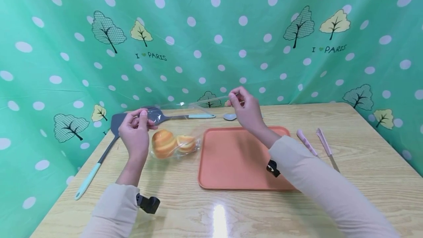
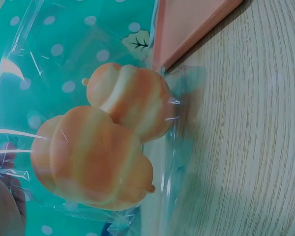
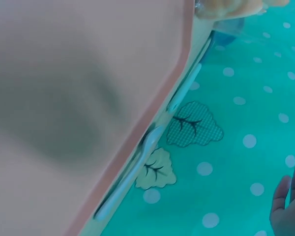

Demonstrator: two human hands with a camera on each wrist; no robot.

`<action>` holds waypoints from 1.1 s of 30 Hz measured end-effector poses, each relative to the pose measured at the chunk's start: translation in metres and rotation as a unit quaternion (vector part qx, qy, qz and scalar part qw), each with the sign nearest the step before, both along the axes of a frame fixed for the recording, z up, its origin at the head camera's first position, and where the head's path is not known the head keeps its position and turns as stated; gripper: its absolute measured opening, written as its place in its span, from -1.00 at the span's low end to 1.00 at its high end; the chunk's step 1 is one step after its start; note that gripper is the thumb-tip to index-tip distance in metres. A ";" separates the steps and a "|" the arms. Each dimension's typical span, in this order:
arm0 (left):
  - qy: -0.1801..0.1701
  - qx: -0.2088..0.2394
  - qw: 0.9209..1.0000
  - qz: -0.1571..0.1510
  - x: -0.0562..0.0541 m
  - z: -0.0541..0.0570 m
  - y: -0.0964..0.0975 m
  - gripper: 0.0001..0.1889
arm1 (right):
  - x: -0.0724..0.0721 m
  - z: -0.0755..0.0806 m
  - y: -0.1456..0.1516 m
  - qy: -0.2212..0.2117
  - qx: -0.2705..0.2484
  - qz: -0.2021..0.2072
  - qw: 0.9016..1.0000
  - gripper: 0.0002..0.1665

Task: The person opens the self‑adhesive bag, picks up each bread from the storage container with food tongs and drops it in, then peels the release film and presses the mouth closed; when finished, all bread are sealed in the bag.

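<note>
My left hand [image 1: 135,131] pinches one top corner of a clear plastic bag [image 1: 198,145], raised over the left side of the table. Two bread rolls [image 1: 163,143], orange-brown with pale stripes, lie at the bottom of the bag. The left wrist view shows the larger roll [image 2: 96,160] against the smaller one [image 2: 135,101], both seen through the film. Higher and to the right, my right hand [image 1: 246,107] pinches the other end of the bag's mouth, which stretches between the hands. In the right wrist view only part of this hand [image 3: 290,206] appears.
A salmon-pink tray [image 1: 231,161] lies right of the bag. Grey spatulas with mint handles [image 1: 87,181] rest at the left and back. Behind the tray is a spoon [image 1: 229,116]; two lilac-handled utensils [image 1: 307,142] lie at its right.
</note>
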State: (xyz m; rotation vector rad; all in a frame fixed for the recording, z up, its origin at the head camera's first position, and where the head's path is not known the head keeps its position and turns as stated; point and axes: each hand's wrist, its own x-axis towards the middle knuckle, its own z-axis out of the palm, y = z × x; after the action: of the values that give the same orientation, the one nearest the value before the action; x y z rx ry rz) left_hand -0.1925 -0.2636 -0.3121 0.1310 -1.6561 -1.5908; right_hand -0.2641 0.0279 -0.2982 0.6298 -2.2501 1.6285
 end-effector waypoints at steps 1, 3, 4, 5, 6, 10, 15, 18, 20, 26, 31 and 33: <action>0.002 0.000 1.000 0.000 0.000 0.000 0.000 -0.79 | -0.001 -0.001 0.003 0.001 0.000 -0.003 1.000 -0.80; 0.004 -0.001 1.000 0.001 0.000 0.000 0.000 -0.78 | -0.001 -0.003 0.008 0.003 0.000 -0.009 1.000 -0.80; 0.005 -0.002 1.000 0.001 0.000 0.000 0.001 -0.77 | -0.002 -0.004 0.010 0.003 0.000 -0.012 1.000 -0.80; 0.005 -0.004 1.000 0.003 0.000 0.000 0.001 -0.77 | -0.003 -0.005 0.013 0.004 -0.001 -0.015 1.000 -0.80; 0.007 -0.005 1.000 0.003 -0.001 -0.001 0.001 -0.77 | -0.003 -0.005 0.015 0.003 0.000 -0.018 1.000 -0.79; 0.009 -0.005 1.000 0.007 0.000 -0.001 0.001 -0.80 | -0.005 -0.009 0.025 0.000 0.001 -0.026 1.000 -0.76; 0.000 -0.011 1.000 0.007 0.001 0.000 0.001 -0.79 | -0.005 -0.013 0.037 0.002 0.002 -0.034 0.999 -0.73; -0.007 -0.018 1.000 0.011 0.002 0.001 0.001 -0.77 | -0.005 -0.015 0.045 0.007 -0.003 -0.041 0.999 -0.72; -0.007 -0.019 1.000 0.015 0.002 0.001 0.001 -0.77 | -0.004 -0.015 0.049 0.010 -0.006 -0.046 0.999 -0.71; -0.009 -0.020 1.000 0.021 0.001 0.001 0.001 -0.79 | -0.001 -0.013 0.062 0.019 -0.009 -0.070 0.997 -0.70; -0.013 -0.026 0.999 0.027 0.001 0.002 0.001 -0.76 | 0.000 -0.010 0.074 0.023 -0.023 -0.079 0.996 -0.64; -0.014 -0.025 0.999 0.027 0.001 0.003 0.001 -0.79 | 0.000 -0.009 0.079 0.027 -0.032 -0.085 0.996 -0.65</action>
State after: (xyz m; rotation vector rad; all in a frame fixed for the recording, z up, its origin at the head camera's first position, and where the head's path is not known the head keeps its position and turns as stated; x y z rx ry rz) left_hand -0.1913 -0.2630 -0.3096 0.1719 -1.6973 -1.5124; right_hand -0.2643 0.1067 -0.3071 0.4473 -2.1403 1.5750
